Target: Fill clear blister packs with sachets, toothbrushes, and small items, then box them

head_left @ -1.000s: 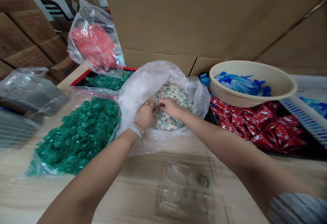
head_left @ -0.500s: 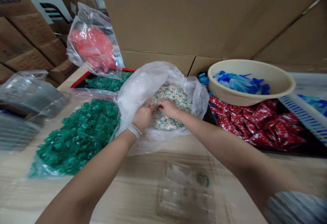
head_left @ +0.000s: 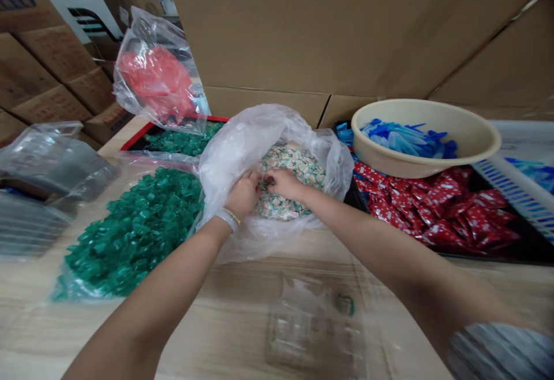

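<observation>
My left hand (head_left: pixel 244 194) and my right hand (head_left: pixel 282 183) meet close together over an open white plastic bag (head_left: pixel 229 143). Inside the bag lies a heap of small flat printed pieces (head_left: pixel 298 163) in white, green and orange. Both hands have their fingers curled in a pinch at the heap's left side; whatever lies between the fingertips is too small to make out. Nearer to me on the table rests a clear plastic tray (head_left: pixel 314 328), blurred, with one small round green-and-orange piece (head_left: pixel 345 304) in its upper right part.
Left of the bag are green pieces (head_left: pixel 138 230) in a clear bag, a red-edged tray (head_left: pixel 130 142) and clear containers (head_left: pixel 38 218). A pink-filled bag (head_left: pixel 158 82) stands behind. At right are red packets (head_left: pixel 437 207), a cream basin (head_left: pixel 433 166) and a white basket (head_left: pixel 515 195). Cardboard (head_left: pixel 324 28) walls the back.
The fingertips of both hands have drawn slightly apart over the heap. Otherwise the hands and things stay nearly where they were, with a slight shift of the view.
</observation>
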Demonstrator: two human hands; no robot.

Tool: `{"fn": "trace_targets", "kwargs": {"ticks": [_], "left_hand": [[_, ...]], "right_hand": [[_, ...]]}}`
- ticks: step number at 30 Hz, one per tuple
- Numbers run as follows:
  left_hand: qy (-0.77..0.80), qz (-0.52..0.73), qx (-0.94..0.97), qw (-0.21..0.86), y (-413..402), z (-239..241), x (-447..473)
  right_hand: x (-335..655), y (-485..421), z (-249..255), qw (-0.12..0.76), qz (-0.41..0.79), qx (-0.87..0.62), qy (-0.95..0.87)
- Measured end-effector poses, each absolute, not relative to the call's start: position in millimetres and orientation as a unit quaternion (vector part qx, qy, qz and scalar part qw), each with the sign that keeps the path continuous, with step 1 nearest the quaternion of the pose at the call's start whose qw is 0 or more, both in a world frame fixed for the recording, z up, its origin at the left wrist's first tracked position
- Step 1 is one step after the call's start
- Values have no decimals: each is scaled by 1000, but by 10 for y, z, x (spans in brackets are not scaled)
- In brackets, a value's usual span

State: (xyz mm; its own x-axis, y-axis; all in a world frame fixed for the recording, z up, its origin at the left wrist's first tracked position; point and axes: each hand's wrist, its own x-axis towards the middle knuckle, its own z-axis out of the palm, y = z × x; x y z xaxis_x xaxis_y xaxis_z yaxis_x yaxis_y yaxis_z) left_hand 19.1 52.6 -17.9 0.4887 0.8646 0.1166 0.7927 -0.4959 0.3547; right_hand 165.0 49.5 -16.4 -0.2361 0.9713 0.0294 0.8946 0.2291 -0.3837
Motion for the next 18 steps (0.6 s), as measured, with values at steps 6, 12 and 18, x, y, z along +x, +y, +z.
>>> {"fn": "trace_targets", "kwargs": {"ticks": [6, 12, 18], "left_hand": [[456, 112, 875, 119, 666, -183, 281], [465, 97, 868, 144, 793, -123, 380], [469, 53, 860, 193, 951, -81, 471]], "right_hand": [[1684, 629, -184, 95, 141, -603, -779], [1732, 726, -264, 107, 132, -609, -775], [1749, 737, -313, 129, 126, -611, -771]]}}
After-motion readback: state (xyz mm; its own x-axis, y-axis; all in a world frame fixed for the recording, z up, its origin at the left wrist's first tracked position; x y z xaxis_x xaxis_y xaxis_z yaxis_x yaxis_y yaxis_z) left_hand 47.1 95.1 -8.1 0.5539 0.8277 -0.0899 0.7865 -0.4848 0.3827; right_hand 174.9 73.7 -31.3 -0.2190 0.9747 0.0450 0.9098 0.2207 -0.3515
